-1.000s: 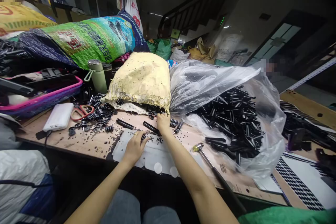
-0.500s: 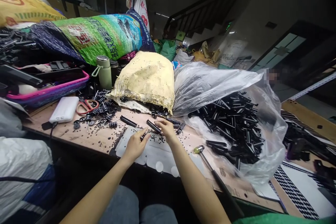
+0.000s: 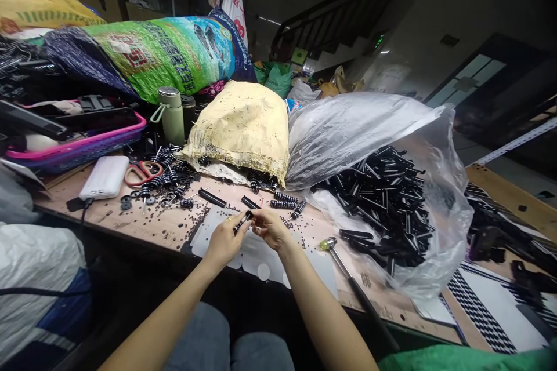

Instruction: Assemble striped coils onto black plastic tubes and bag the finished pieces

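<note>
My left hand [image 3: 221,243] is closed around a short black rod with light bands [image 3: 242,222], partly covered by the fingers. At the rod's upper right end, the fingertips of my right hand [image 3: 271,230] are pinched together; whether they also hold a small piece is hidden. Just beyond the hands lies a black tube [image 3: 250,203], with a second black tube [image 3: 212,197] to its left. Several black ringed rods [image 3: 284,204] rest to the right of the tubes. A grey sheet [image 3: 300,255] lies under the hands, scattered with tiny dark rings.
A rubber-headed hammer [image 3: 348,272] lies at the right, beside a clear plastic bag [image 3: 452,226] of black tubes. A yellow sack [image 3: 243,122] stands behind. Leftward are scissors [image 3: 143,173], a white power bank [image 3: 104,177], a green flask [image 3: 171,119] and a pink-rimmed basket [image 3: 100,135].
My right hand has let go of the black tube, which now lies on the table. It has moved down and left to the rod in my left hand.
</note>
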`<state>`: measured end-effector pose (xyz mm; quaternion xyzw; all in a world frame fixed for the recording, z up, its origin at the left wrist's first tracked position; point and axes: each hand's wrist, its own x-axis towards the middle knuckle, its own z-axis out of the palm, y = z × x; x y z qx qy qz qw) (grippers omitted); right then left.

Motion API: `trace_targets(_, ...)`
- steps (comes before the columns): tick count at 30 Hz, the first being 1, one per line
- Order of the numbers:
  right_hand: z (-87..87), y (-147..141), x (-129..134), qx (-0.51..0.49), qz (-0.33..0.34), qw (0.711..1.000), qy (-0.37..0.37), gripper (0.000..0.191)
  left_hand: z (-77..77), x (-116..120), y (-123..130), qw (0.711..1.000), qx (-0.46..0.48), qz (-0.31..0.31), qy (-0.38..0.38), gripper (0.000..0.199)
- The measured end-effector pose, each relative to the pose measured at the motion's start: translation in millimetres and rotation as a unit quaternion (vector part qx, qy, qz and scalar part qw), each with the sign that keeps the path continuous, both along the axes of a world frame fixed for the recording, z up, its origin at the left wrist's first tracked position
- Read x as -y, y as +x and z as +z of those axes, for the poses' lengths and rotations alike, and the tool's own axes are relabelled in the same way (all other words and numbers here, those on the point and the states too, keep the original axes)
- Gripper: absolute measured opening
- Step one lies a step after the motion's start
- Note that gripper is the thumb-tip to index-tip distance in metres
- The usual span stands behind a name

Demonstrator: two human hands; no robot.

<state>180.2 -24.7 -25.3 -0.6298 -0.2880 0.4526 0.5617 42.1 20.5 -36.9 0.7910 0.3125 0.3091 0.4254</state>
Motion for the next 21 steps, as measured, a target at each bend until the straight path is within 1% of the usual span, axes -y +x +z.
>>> trace_targets(3,3.0,-3,5,0.04,0.011,0.999,0.0,0.029,-3.8,-2,-1,1.0,-0.01,-0.003,-0.013,0.042)
trace_targets(5,7.4,-4,7,0.085,0.027,0.996,-0.002,0.029,-5.7,-4,-1,0.999,-0.012,0.001,-0.031,0.044)
trace_targets(7,11.9,-2,3,0.139,0.046,0.989,-0.01,0.028,-6.1,-7,-2,0.999,0.001,0.006,-0.047,0.045)
trace_targets(9,14.4,4,-10,0.203,0.041,0.978,-0.026,0.029,-4.7,-8,-3,0.998,0.019,0.011,-0.052,0.044)
trace_targets(11,14.0,13,-29,0.271,0.002,0.961,-0.047,0.028,-1.9,-9,-4,0.998,0.028,0.024,-0.05,0.04)
trace_targets(13,11.4,22,-50,0.331,-0.042,0.94,-0.071,0.022,0.8,-9,-5,0.997,0.027,0.047,-0.048,0.035)
trace_targets(15,8.1,29,-66,0.374,-0.065,0.921,-0.091,0.018,2.1,-9,-6,0.997,0.026,0.061,-0.044,0.032)
trace_targets(16,6.6,31,-69,0.389,-0.068,0.914,-0.097,0.018,1.9,-9,-7,0.997,0.026,0.063,-0.04,0.03)
trace_targets(18,4.3,30,-66,0.411,-0.071,0.904,-0.097,0.021,-0.4,-10,-9,0.997,0.023,0.059,-0.034,0.029)
trace_targets(21,5.2,21,-43,0.422,-0.056,0.902,-0.067,0.024,-6.3,-11,-7,0.999,0.012,0.033,-0.034,0.033)
